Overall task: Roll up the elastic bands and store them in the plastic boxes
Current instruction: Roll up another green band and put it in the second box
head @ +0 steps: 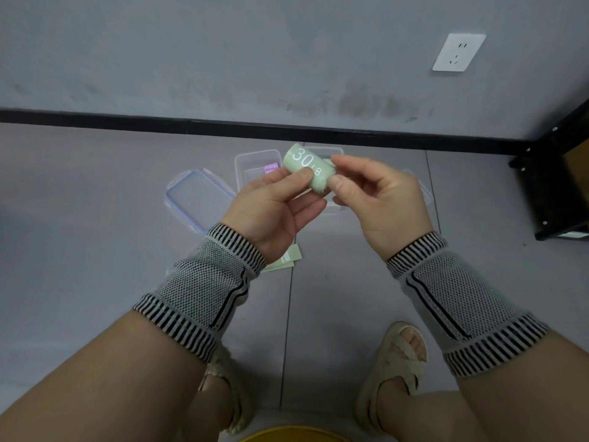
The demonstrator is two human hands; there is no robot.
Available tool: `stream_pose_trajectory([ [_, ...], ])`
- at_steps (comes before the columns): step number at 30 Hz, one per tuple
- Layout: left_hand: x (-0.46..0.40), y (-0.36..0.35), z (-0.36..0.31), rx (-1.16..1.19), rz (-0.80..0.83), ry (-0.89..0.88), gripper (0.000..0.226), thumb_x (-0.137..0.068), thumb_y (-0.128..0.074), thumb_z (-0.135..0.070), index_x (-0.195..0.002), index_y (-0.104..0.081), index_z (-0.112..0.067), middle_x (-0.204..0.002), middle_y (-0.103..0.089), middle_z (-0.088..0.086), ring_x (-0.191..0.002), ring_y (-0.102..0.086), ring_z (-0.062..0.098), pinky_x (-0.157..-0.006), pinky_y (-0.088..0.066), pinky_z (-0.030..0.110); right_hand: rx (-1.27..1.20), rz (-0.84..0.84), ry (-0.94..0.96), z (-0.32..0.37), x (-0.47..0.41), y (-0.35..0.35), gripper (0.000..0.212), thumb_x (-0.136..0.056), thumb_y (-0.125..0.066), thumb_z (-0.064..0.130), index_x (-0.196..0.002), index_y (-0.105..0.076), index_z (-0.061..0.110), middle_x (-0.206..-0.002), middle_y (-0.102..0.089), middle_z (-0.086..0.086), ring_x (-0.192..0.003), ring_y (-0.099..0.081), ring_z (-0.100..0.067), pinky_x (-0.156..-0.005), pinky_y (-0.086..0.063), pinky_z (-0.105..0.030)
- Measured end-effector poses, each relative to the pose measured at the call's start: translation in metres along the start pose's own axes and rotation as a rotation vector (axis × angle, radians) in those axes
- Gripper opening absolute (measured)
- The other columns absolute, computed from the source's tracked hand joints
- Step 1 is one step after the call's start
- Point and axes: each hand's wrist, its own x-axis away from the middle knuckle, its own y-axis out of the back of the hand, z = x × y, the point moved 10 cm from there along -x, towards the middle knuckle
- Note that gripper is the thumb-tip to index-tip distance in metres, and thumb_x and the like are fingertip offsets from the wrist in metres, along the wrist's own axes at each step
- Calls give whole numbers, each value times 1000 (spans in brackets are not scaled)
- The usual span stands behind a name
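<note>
1. Nearest the body, the left hand (274, 205) and right hand (379, 196) meet at the green roll (307, 169), held up in front of the chest; each pinches one end with thumb and fingers.
2. The roll, marked 30 LB, looks wound tight. Keep both thumbs pressing so the outer end does not spring loose.
3. Below the roll, on the floor (95, 250), a green band (287, 261) lies flat, not yet rolled.
4. Beyond the roll sits an open clear box (251, 161) holding something purple; its lid (197, 199) lies left of it. Probably lower the roll straight in before letting go.
</note>
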Motion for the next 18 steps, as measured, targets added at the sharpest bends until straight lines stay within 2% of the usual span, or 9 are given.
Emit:
stream_pose_trajectory([
  [3, 1, -2, -1, -1, 30, 15, 34, -91, -51, -13, -123, -56, -4, -124, -62, 17, -97, -66, 18, -75, -56, 25, -75, 62, -22, 0, 1, -3, 26, -83, -69, 7, -103, -67, 24, -93, -71, -1, -82, -67, -12, -80, -57, -29],
  [6, 3, -7, -1, -27, 60, 13, 49, -84, -55, -17, -129, -50, 1, -128, -57, 21, -102, -64, 21, -78, -56, 25, -136, 34, -33, 1, 1, -1, 23, -80, -71, 4, -97, -69, 19, -91, -71, -3, -82, -67, -14, -77, -55, -23],
  [8, 2, -10, 0, -31, 81, 14, 55, -82, -56, -18, -132, -48, 3, -130, -55, 23, -114, -59, 27, -82, -56, 26, -153, 8, -10, 1, 1, 2, 21, -80, -72, 4, -94, -69, 20, -92, -72, -6, -87, -68, -23, -79, -56, -27],
  [10, 2, -11, 0, -41, 95, 13, 52, -83, -56, -17, -131, -48, 3, -130, -55, 24, -119, -56, 31, -84, -54, 28, -156, -2, 7, 2, 2, 2, 21, -79, -72, 5, -93, -69, 20, -93, -72, -8, -89, -68, -28, -80, -56, -30],
  [14, 2, -10, -4, -88, 103, -2, 31, -78, -58, -18, -107, -60, -6, -105, -68, 11, -92, -67, 18, -79, -55, 26, -131, 7, -24, 0, 3, 2, 21, -80, -72, 5, -97, -70, 16, -93, -72, -6, -86, -68, -22, -79, -55, -28],
  [18, 1, 0, -8, -94, 41, -41, 26, -79, -62, -17, -105, -60, -16, -100, -70, 1, -92, -66, 11, -78, -52, 25, -94, 56, -68, -5, 4, -7, 34, -82, -72, 13, -115, -64, 15, -106, -68, -4, -89, -67, -15, -80, -55, -27],
])
